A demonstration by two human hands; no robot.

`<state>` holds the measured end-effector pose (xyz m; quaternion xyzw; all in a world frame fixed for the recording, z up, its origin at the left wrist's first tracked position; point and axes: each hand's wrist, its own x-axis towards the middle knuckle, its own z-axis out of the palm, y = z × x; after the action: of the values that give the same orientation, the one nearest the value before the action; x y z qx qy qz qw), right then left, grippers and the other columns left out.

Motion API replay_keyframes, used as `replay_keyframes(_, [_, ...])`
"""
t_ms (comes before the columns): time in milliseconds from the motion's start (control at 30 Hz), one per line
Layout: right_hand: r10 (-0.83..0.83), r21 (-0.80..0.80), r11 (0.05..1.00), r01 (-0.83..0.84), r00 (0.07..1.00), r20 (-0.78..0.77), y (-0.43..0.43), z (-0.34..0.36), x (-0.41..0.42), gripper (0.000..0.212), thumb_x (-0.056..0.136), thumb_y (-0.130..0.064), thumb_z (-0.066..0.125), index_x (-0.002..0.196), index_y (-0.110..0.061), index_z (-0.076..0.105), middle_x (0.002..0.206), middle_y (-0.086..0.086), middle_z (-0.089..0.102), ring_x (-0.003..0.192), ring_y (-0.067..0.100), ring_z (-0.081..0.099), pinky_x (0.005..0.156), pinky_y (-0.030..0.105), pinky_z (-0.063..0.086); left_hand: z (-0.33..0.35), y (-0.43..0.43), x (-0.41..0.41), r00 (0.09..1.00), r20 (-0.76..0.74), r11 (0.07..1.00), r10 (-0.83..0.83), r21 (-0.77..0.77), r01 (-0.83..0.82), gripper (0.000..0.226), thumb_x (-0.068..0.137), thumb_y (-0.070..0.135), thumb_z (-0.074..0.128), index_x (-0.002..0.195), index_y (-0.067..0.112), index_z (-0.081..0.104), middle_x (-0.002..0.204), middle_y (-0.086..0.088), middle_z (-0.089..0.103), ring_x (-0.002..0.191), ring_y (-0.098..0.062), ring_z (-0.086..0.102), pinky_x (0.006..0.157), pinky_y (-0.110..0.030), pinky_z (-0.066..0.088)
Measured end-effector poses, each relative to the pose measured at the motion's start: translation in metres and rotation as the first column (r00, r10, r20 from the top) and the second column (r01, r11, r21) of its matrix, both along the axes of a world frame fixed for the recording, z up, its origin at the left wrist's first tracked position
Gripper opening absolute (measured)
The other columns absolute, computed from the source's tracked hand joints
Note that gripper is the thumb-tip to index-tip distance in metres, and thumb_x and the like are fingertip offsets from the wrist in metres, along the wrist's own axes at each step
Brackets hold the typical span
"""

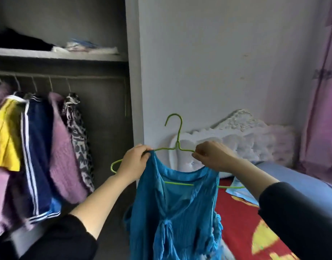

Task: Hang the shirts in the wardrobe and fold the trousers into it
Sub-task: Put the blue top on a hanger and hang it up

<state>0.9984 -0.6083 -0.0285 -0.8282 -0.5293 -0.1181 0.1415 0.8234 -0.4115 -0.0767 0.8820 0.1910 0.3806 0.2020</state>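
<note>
A blue sleeveless shirt [178, 209] hangs in front of me on a green wire hanger [177, 132], whose hook points up. My left hand [133, 162] grips the shirt's left shoulder strap together with the hanger's left arm. My right hand [214, 156] pinches the hanger's right arm near the neck, above the shirt's right strap. The hanger's left tip sticks out bare past my left hand. The open wardrobe [97, 109] stands to the left, its rail [97, 76] carrying several hung garments [39, 147].
A shelf [58, 56] above the rail holds folded dark and light items. A wall panel separates the wardrobe from a bed [242, 218] with a red patterned cover at the right. A white headboard [236, 128] and a pink curtain [322, 109] stand behind.
</note>
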Motion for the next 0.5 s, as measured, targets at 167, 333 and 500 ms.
replay_keyframes(167, [0.024,0.018,1.0,-0.026,0.992,0.121,0.083,-0.002,-0.025,0.032,0.099,-0.039,0.043,0.078,-0.017,0.053,0.08,0.006,0.061,0.083,0.029,0.058,0.063,0.035,0.037,-0.007,0.079,-0.022,0.99,-0.027,0.99,0.141,0.006,-0.14,0.029,0.094,0.019,0.054,0.12,0.022,0.064,0.102,0.006,0.056,0.1,-0.019,0.057,0.088,-0.034,0.046])
replay_keyframes(333, [0.081,0.059,0.994,-0.088,0.99,0.114,0.172,-0.003,-0.035,0.032,0.097,-0.036,0.046,0.074,-0.016,0.055,0.075,0.008,0.062,0.076,0.032,0.057,0.067,0.036,0.044,-0.015,0.151,-0.026,0.975,-0.114,0.98,0.192,-0.021,-0.196,0.053,0.097,0.019,0.046,0.149,0.019,0.032,0.15,0.002,0.034,0.141,-0.015,0.027,0.115,-0.032,0.025])
replay_keyframes(500, [0.088,0.057,0.994,-0.094,0.991,0.104,0.258,0.013,-0.036,0.027,0.094,-0.029,0.05,0.075,-0.011,0.058,0.073,0.007,0.052,0.07,0.029,0.048,0.064,0.029,0.035,-0.008,0.224,-0.018,0.949,-0.238,0.975,0.206,-0.032,-0.22,0.065,0.096,0.02,0.044,0.153,0.021,0.013,0.159,0.0,0.015,0.147,-0.013,0.008,0.119,-0.033,0.014])
